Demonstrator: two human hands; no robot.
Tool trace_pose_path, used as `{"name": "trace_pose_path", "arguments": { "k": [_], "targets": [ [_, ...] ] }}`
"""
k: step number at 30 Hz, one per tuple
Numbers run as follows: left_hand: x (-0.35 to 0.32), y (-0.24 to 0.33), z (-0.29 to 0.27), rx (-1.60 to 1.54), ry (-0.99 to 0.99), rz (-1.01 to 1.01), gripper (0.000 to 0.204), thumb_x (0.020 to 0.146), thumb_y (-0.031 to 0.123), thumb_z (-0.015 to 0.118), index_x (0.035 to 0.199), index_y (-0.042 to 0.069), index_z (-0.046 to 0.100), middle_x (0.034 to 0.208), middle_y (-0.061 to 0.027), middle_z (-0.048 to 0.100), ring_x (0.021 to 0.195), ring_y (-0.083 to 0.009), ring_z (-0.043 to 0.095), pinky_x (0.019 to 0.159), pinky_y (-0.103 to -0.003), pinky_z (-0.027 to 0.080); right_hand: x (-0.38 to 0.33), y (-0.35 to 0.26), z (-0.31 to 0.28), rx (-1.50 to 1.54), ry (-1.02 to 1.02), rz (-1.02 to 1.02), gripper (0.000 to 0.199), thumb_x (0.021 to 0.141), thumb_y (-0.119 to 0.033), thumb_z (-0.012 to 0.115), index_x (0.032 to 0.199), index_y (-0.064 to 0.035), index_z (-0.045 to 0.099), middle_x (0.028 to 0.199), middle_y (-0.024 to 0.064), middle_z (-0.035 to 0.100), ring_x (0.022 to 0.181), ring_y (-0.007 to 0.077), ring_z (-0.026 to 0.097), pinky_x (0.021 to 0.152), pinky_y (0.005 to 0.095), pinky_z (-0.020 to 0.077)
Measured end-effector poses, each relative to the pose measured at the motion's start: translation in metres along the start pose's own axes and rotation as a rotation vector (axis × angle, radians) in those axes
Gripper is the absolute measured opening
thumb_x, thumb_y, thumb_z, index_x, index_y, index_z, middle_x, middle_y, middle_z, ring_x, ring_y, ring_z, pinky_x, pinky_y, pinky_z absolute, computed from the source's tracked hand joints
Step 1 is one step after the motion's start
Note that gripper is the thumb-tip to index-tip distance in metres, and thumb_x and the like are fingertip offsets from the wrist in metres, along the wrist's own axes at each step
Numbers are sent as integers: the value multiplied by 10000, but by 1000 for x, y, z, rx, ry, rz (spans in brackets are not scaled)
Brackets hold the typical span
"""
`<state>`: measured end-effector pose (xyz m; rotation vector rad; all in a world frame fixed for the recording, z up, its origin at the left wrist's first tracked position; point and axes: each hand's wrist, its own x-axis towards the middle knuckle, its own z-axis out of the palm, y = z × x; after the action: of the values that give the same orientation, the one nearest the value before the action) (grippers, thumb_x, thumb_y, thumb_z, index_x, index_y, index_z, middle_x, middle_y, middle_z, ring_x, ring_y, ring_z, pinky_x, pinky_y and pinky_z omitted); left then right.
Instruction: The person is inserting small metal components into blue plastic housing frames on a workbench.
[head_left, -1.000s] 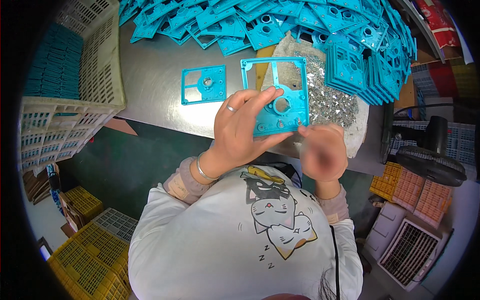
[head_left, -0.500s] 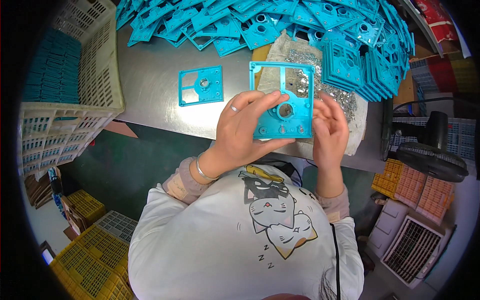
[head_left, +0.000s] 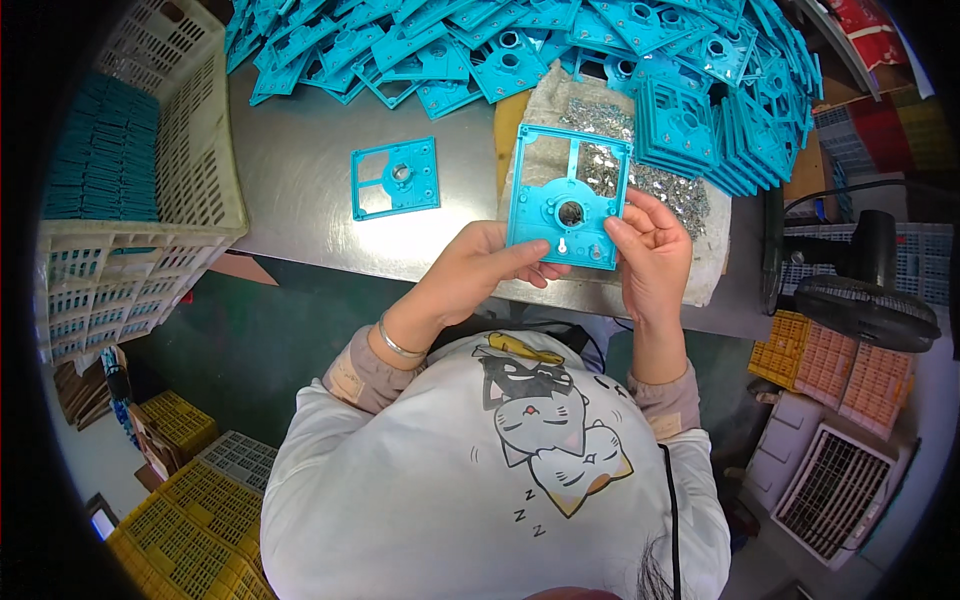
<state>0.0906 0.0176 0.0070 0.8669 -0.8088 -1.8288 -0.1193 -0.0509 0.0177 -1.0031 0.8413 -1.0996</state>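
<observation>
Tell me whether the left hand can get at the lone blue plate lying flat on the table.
Probably yes, once it lets go. The lone plate lies on bare table just ahead of the left hand, nothing between. But that hand and the right hand both hold the held plate.

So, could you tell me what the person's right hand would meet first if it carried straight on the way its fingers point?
Probably the heap of small silvery metal parts on the grey cloth, just beyond the square teal plastic frame that the right hand grips; past that stand stacked teal frames. Depth is uncertain.
</observation>
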Motion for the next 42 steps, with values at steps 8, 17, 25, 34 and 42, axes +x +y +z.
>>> {"name": "trace_pose_path", "arguments": {
  "k": [8,17,25,34,42],
  "targets": [
    [4,-13,3,-19,127,13,294,1013,212,617,1140,-38,703,1040,-114,741,940,-158,695,849,-305,554,-10,-1,4,-1048,31,-928,360,734,-54,812,1066,-13,679,947,94,615,901,310,589,793,436,457],
    [0,-28,0,85,188,66,246,1011,166,620,1111,-42,706,1032,-93,738,921,-142,692,856,-287,555,-23,24,22,-1014,-117,-791,162,745,-43,772,881,-22,686,883,89,602,829,291,584,726,413,429],
    [2,-40,-4,20,272,81,260,1023,174,601,1118,-53,686,1036,-123,738,923,-169,703,867,-299,555,-13,42,27,-969,-88,-726,155,810,-41,721,895,-22,593,912,108,558,882,316,554,753,431,450],
    [21,-43,-26,-250,394,104,334,1064,205,514,1228,-74,598,1156,-215,697,998,-216,703,900,-335,591,-4,42,7,-653,30,-455,57,929,-15,634,921,21,591,920,88,587,805,158,566,737,279,455],
    [6,-40,-23,-769,146,-167,397,1072,187,471,1340,-106,473,1255,-273,634,1128,-312,670,1002,-399,566,-14,45,-7,-563,43,-278,81,928,-45,656,919,21,611,908,100,607,796,187,602,711,313,487]
  ]
}}
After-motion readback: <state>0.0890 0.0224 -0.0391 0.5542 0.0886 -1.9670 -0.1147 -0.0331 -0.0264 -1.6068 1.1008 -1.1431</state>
